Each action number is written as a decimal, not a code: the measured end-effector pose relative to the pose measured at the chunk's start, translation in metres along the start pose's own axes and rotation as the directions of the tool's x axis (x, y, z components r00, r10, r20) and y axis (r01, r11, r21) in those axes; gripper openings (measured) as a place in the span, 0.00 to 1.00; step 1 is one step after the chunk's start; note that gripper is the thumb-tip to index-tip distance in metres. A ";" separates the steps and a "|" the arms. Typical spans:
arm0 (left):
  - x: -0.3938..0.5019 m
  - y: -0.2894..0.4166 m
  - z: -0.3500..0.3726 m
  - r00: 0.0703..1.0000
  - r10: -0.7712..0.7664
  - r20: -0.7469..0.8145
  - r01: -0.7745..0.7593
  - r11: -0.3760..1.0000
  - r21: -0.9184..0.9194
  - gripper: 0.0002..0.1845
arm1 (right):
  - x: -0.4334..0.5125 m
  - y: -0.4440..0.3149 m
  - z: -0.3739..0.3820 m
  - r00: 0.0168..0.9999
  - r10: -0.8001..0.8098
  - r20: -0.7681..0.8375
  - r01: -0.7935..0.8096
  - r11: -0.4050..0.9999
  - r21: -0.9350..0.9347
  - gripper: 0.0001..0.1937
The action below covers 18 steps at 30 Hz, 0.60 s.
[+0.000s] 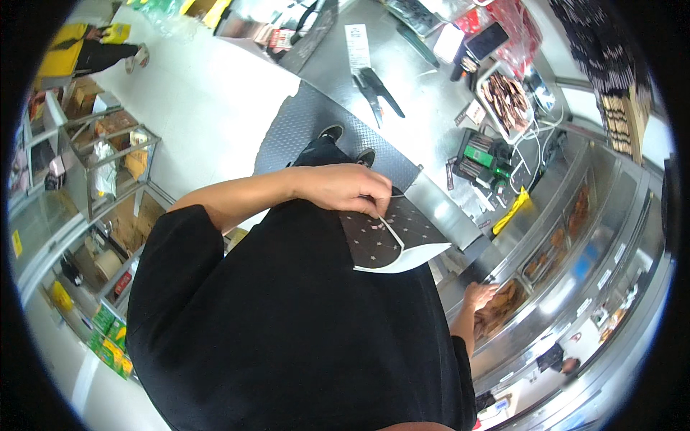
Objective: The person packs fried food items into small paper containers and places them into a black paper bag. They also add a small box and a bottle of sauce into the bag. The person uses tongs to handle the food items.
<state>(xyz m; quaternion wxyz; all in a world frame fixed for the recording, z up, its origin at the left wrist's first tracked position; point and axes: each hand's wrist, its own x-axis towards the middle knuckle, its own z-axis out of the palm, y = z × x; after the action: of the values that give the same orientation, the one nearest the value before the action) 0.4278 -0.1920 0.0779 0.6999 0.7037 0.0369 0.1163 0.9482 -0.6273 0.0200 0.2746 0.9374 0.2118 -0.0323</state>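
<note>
My left hand [350, 188] pinches the edge of a dark paper bag [372, 240] printed with small stars, in front of my black shirt. The bag's mouth gapes toward me and shows a white inner face [407, 259]. Over at the right, my right hand [478, 295] reaches into the display case, above a metal tray with brown cooked food [504, 310]. Its fingers are bent beside the tray's near end; whether they hold anything is too small to tell. Further trays of brown food [552, 245] lie along the case.
The steel counter [415, 108] holds black tongs or shears [377, 94], a printed slip [357, 48], a phone [487, 41], a tray of brown strips [504, 102] and a green-lit device [480, 156]. A person in yellow [64, 54] is at upper left; another [558, 360] is beyond the case.
</note>
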 end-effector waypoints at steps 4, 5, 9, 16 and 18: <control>0.003 0.005 -0.002 1.000 0.003 0.024 -0.004 0.999 0.052 0.06 | 0.023 -0.007 -0.018 0.984 0.005 0.176 -0.046 0.971 0.234 0.45; 0.006 0.008 -0.002 0.997 -0.066 0.031 0.065 0.997 0.027 0.04 | 0.029 -0.012 -0.022 0.958 0.125 0.258 -0.184 0.959 0.217 0.46; 0.019 0.018 -0.002 0.992 -0.112 -0.063 0.112 0.994 -0.004 0.05 | 0.047 -0.020 -0.026 0.990 0.052 0.128 -0.070 0.987 0.142 0.49; 0.043 0.010 -0.008 0.983 -0.168 0.077 0.165 0.985 0.044 0.07 | 0.075 -0.034 0.008 0.988 0.123 0.098 -0.127 0.991 0.038 0.43; 0.053 0.008 -0.008 0.973 -0.186 0.135 0.176 0.981 0.085 0.07 | 0.081 -0.048 -0.004 0.988 0.121 0.095 -0.130 0.987 0.093 0.38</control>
<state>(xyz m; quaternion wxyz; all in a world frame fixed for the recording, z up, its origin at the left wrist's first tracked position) 0.4765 -0.1733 0.0914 0.6826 0.7287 0.0551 0.0000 1.0012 -0.5579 -0.0146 0.2386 0.9589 0.1381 -0.0669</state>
